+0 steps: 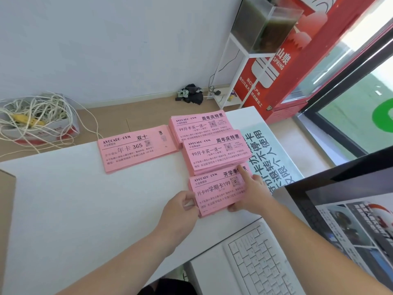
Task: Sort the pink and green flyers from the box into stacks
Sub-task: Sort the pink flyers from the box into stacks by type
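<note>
Now the left hand (180, 211) pinches the left edge of the nearest pink stack (214, 195); the grip of the right hand (255, 194) clasps its right side.

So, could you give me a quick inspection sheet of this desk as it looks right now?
Surface: white table, flyers on its far side.
Job's things: four pink stacks; near pink stack in hand; pale green sheet beside them.
Clutter: keyboard, monitor.
Hands: left hand grips the stack's left edge; right hand holds its right end, index finger on top.
Cables: tangled cables in a floor box.
Surroundings: glass tank, red cabinet.
</note>
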A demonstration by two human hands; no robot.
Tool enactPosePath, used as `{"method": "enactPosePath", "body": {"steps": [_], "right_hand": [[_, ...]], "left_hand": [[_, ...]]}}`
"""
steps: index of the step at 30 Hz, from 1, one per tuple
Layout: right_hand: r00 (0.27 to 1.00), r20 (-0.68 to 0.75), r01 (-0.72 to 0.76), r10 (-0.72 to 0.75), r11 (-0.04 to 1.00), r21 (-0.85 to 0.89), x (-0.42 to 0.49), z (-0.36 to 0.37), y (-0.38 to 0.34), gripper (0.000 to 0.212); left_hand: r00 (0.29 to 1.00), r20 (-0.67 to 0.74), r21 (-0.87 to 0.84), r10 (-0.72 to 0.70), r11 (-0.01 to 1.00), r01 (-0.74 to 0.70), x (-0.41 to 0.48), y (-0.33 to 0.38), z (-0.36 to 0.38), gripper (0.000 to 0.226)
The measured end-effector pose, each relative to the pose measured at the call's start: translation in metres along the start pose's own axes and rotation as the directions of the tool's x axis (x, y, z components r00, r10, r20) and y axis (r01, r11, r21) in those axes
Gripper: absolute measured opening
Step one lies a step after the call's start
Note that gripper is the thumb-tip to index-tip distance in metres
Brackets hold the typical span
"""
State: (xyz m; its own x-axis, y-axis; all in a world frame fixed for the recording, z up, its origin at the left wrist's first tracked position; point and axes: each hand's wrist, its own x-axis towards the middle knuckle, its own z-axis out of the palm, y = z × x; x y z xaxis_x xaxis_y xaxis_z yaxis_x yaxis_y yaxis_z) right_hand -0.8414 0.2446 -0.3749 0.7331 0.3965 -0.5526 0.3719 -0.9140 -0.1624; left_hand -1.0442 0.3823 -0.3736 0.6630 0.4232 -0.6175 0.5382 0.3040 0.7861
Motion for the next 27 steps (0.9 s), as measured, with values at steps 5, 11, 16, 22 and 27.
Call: {"method": "enactPosePath", "body": {"steps": [5, 11, 16, 22, 27], "right_hand": [[0.999, 0.032, -0.003, 0.003, 1.000, -0.008, 0.002, -0.005, -0.003, 0.151], [0.994, 0.095, 0.042, -0.048, 0.997, 0.071, 0.004, -0.010, 0.003, 0.154], [0.999, 0.008, 0.048, -0.049, 0.994, 0.098, 0.004, -0.010, 0.004, 0.146], [1.000, 0.022, 0.008, -0.010, 0.998, 0.058, -0.002, -0.006, -0.004, 0.146], [0.997, 0.070, -0.027, 0.036, 0.992, -0.126, -0.025, -0.006, -0.031, 0.124]], "left_hand": [[0.996, 0.059, -0.036, -0.069, 0.997, 0.071, -0.005, 0.001, -0.006, 0.041], [0.995, 0.046, -0.077, -0.090, 0.993, 0.094, -0.004, -0.001, -0.009, 0.050], [0.995, 0.071, -0.108, -0.071, 0.991, 0.079, -0.008, 0.008, 0.007, 0.049], [0.991, 0.098, -0.081, -0.089, 0.992, 0.097, -0.011, 0.005, 0.003, 0.046], [0.997, -0.010, -0.031, -0.081, 0.996, 0.080, -0.022, 0.001, -0.025, 0.039]]}}
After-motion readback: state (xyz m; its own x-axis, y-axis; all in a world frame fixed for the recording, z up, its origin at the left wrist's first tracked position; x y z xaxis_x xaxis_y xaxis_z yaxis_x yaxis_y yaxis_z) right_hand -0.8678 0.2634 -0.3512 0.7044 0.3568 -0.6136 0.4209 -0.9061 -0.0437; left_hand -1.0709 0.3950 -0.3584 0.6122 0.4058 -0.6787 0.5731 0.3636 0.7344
